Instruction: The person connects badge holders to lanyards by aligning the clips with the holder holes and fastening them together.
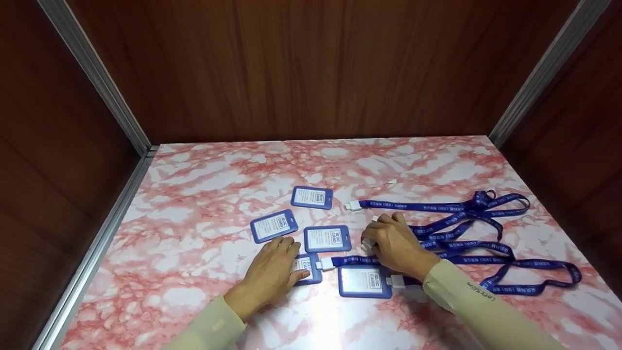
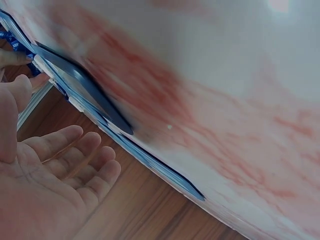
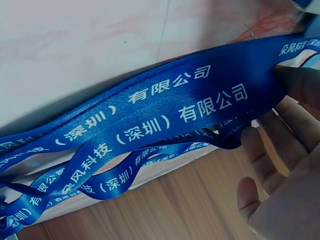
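Observation:
My left hand hovers over or touches a blue-framed ID card holder, partly covering it. Its fingers look loosely extended in the left wrist view, with nothing gripped. A white clip on a blue lanyard meets that holder's slotted end. My right hand pinches a blue lanyard near a white clip; its fingertips are partly hidden. Below it lies another card holder, its slotted end at a lanyard's white clip.
Three more card holders, upper, left and middle, lie flat on the marbled table. Several blue lanyards overlap at the right, one ending in a white clip. Brown wood-grain panels stand behind and at both sides.

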`<state>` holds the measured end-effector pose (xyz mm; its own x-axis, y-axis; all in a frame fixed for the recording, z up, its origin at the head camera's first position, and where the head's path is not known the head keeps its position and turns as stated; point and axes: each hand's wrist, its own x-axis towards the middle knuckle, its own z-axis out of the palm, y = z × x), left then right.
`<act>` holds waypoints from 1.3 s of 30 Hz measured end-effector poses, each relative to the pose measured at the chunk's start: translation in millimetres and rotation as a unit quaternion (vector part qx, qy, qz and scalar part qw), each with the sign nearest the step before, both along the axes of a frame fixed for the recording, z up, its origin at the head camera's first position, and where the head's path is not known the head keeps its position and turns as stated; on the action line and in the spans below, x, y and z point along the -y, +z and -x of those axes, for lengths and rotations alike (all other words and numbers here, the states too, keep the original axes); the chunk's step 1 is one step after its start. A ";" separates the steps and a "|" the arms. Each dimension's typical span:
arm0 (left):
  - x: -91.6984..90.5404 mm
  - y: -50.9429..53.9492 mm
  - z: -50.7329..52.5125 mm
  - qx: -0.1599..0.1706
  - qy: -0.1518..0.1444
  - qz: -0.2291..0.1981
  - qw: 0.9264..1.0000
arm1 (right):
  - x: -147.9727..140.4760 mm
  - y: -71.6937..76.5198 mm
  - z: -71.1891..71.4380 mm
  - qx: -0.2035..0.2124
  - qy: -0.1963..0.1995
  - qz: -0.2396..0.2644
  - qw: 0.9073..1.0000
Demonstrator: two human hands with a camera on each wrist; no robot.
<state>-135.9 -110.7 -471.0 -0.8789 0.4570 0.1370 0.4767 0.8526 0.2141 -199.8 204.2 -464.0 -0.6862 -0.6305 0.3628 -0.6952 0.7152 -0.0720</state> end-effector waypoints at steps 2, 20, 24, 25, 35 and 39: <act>1.1 -0.4 0.9 0.002 0.001 0.001 1.000 | -0.3 -0.2 -0.4 0.003 0.002 0.004 1.000; -2.5 7.7 5.5 0.019 0.000 -0.012 1.000 | -2.0 2.7 -2.7 -0.017 0.002 0.048 0.999; -4.9 9.8 7.3 0.026 0.003 -0.012 1.000 | -3.4 3.7 -2.8 -0.019 -0.001 0.049 0.999; -5.2 10.1 7.9 0.025 0.002 -0.012 1.000 | -3.3 4.2 -2.8 -0.020 -0.002 0.048 0.999; -8.4 12.7 13.9 0.005 -0.013 -0.014 1.000 | -5.9 4.8 -2.7 -0.030 -0.005 0.049 0.998; -10.6 13.7 17.7 -0.004 -0.018 -0.017 1.000 | -5.9 4.6 -2.8 -0.034 -0.003 0.050 0.998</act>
